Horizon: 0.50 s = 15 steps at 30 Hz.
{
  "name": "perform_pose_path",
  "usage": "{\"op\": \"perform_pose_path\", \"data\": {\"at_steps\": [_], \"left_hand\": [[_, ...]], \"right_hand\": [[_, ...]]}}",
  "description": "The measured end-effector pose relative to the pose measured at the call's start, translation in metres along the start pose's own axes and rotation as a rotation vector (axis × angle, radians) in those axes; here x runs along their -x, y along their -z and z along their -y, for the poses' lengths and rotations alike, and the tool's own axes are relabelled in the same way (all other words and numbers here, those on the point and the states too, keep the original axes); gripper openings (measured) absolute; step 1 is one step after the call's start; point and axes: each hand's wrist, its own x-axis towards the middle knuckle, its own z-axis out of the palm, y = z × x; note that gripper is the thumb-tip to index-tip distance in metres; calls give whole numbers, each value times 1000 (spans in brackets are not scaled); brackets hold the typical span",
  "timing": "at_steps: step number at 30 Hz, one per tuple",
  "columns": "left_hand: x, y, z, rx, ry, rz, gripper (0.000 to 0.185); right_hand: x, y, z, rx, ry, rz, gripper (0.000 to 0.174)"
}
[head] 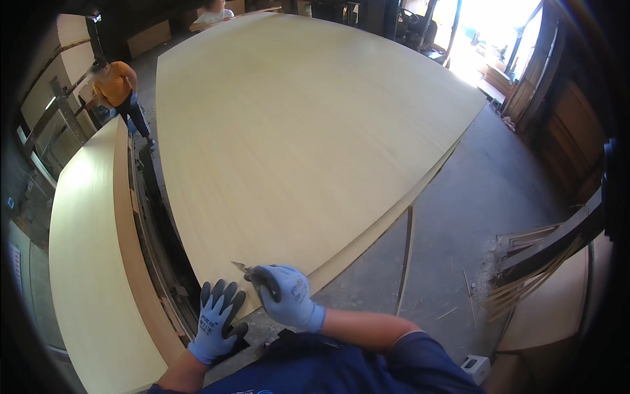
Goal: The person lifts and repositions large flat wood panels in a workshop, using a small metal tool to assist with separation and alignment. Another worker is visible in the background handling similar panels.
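Observation:
A large pale plywood sheet (305, 138) spreads out in front of me, its near corner close to my body. My right hand (290, 295), in a light blue glove with dark coated fingers, grips a small pointed-blade hand tool (240, 266). The tool's tip points left over the sheet near that corner; its handle is mostly hidden in my fist. Fingers spread, my gloved left hand (216, 320) is at the sheet's near left edge with nothing in it. Whether its fingertips press on the wood I cannot tell.
On the left stands a stack of boards (93, 236), a dark gap between it and the sheet. One person in an orange top (118, 83) works beyond that stack; another person (214, 17) is at the far edge. Thin wood strips (531, 280) lie at right.

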Motion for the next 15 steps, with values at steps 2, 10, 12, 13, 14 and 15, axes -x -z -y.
{"op": "perform_pose_path", "data": {"at_steps": [2,10,12,13,14,15], "left_hand": [[28,13,9,67,11,-18,55],[83,47,41,147,250,-368,30],[66,52,35,4,113,-267,36],[51,55,31,-58,68,-207,40],[32,56,25,-110,-10,-105,49],[9,56,17,-145,-66,-9,58]], "right_hand": [[2,-27,14,-46,-36,88,29],[12,-24,1,-431,-43,362,25],[-9,37,-22,-466,-149,187,24],[-26,76,-39,-362,-53,19,22],[-42,115,-57,-312,-124,-121,21],[-58,152,-77,-90,-60,-306,19]]}}
